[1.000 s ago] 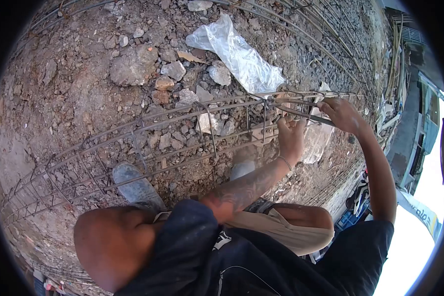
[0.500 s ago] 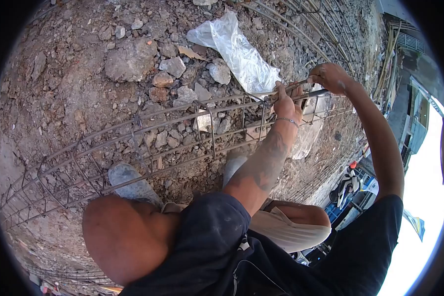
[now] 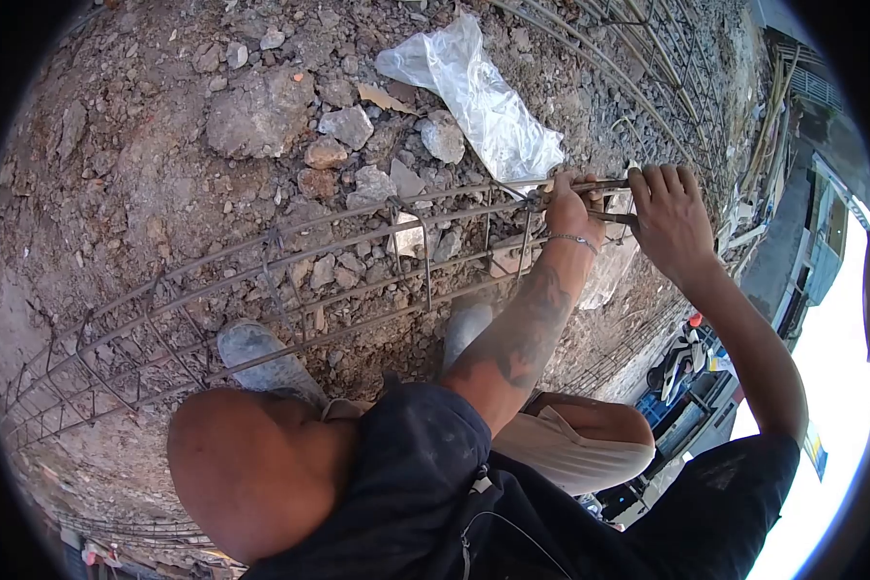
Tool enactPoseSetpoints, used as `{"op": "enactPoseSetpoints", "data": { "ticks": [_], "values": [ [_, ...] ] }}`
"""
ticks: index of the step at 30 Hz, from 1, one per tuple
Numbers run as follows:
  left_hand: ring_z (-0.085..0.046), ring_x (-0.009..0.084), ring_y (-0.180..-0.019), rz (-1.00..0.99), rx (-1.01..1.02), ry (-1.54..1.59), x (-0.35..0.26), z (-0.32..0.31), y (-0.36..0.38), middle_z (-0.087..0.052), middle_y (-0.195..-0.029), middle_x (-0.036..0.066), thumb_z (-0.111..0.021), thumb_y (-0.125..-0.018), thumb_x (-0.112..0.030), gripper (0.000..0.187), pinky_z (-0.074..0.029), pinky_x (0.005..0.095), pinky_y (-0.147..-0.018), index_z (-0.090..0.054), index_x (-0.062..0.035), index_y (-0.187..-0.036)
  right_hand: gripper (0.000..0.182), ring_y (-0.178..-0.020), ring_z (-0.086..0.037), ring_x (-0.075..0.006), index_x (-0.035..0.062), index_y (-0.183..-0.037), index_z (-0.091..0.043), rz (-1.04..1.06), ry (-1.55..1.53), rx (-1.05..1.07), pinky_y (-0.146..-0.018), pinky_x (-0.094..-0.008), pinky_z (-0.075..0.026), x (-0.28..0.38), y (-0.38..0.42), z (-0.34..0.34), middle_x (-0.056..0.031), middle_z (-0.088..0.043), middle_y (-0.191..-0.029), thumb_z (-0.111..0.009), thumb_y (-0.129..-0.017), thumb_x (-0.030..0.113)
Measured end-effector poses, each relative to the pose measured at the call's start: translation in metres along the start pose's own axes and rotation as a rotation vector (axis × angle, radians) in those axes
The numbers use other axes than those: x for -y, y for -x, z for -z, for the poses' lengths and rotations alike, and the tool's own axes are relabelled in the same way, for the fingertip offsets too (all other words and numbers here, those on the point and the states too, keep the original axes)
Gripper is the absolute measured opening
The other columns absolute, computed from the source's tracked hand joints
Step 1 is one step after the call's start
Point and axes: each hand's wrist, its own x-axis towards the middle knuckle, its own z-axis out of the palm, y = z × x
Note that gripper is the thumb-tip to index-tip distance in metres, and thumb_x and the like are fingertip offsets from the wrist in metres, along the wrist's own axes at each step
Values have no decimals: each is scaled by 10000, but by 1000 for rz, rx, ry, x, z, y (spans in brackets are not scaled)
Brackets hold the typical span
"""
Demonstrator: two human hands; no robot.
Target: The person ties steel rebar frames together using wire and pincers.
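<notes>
A long rebar cage (image 3: pixel 358 238) of thin bars and square stirrups runs across the rubble in front of me. My left hand (image 3: pixel 572 211) is closed around its upper bars, beside a stirrup joint. My right hand (image 3: pixel 675 224) grips pincers (image 3: pixel 617 218) by two dark handles that stand apart, fingers over the upper one and palm against the lower. The jaws lie behind my left hand, hidden. Any tie wire there is too small to make out. A clear plastic sheet (image 3: pixel 488 106) lies just beyond the cage.
My boots (image 3: pixel 263 356) stand close to the cage. Broken stones (image 3: pixel 261 116) cover the soil. More bent rebar (image 3: pixel 638 68) lies at the upper right. A parked motorcycle (image 3: pixel 681 367) shows at the right.
My right hand has come lower and turned its back to the camera, now across both pincer handles, which look wider apart. My left hand stays at the bars, slightly shifted.
</notes>
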Motion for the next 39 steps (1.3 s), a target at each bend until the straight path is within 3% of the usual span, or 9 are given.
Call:
{"op": "enactPoseSetpoints", "data": {
  "ticks": [2, 10, 14, 16, 25, 28, 32, 34, 39],
  "values": [
    [-495, 136, -506, -40, -52, -13, 4, 2, 0, -573, -699, 89, -453, -918, -165, 108, -434, 237, -428, -485, -69, -883, 318, -1001, -526, -229, 46, -1086, -529, -86, -20, -15, -913, -352, -403, 6, 2, -1, -89, -562, -1005, -614, -832, 218],
    [-553, 171, -580, -17, -47, -90, 0, -7, 25, -560, -683, 70, -491, -898, -236, 164, -485, 301, -531, -470, -83, -841, 177, -895, -631, -266, 22, -913, -586, -77, -51, 224, -806, -371, -493, 7, -12, 20, -141, -640, -888, -482, -894, 163],
    [-574, 185, -613, -56, -26, -80, 13, 11, 18, -511, -675, 41, -536, -927, -308, 267, -543, 369, -609, -452, -93, -791, 303, -815, -640, -280, 49, -897, -574, -242, -265, 39, -688, -398, -506, 17, 20, -48, -121, -630, -832, -648, -801, 326],
    [-587, 188, -651, -124, -44, -263, 21, 23, 10, -501, -681, 37, -546, -924, -290, 263, -547, 367, -631, -455, -91, -778, 349, -871, -632, -280, 61, -939, -557, -312, -351, -12, -719, -410, -523, 28, 31, -77, -105, -623, -887, -600, -836, 392],
    [-608, 151, -715, -274, 57, -546, 21, 39, -20, -614, -838, 46, -510, -958, -320, 252, -489, 297, -566, -560, -76, -922, 299, -744, -619, -334, 73, -951, -523, -135, -673, -431, -647, -439, -511, 17, -20, -198, -122, -596, -824, -677, -714, 170],
    [-622, 197, -820, -233, 80, -488, 24, 42, -11, -619, -881, 64, -489, -967, -314, 246, -510, 342, -709, -530, -77, -920, 235, -764, -641, -334, 64, -910, -548, -158, -652, -238, -661, -416, -525, 12, -1, -165, -143, -621, -838, -654, -719, 151],
    [-618, 203, -822, -137, 134, -304, 24, 25, 18, -611, -838, 70, -489, -965, -298, 242, -489, 332, -725, -515, -78, -866, 225, -760, -656, -318, 45, -915, -569, -174, -448, -70, -662, -408, -527, -2, 20, -80, -159, -642, -830, -640, -757, 188],
    [-616, 213, -738, -116, 154, -334, 21, 25, 28, -588, -748, 75, -498, -956, -307, 273, -508, 343, -675, -494, -77, -809, 218, -738, -664, -304, 38, -893, -595, -169, -295, 129, -655, -400, -527, 5, 24, -39, -170, -655, -810, -618, -810, 238],
    [-548, 226, -430, -163, -72, -761, 20, 47, 38, -488, -560, 60, -535, -939, -329, 362, -462, 350, -410, -467, -65, -702, 297, -727, -647, -396, 8, -867, -600, -402, -687, 247, -669, -472, -522, 53, 60, -49, -222, -636, -728, -607, -857, 305]
  ]
}}
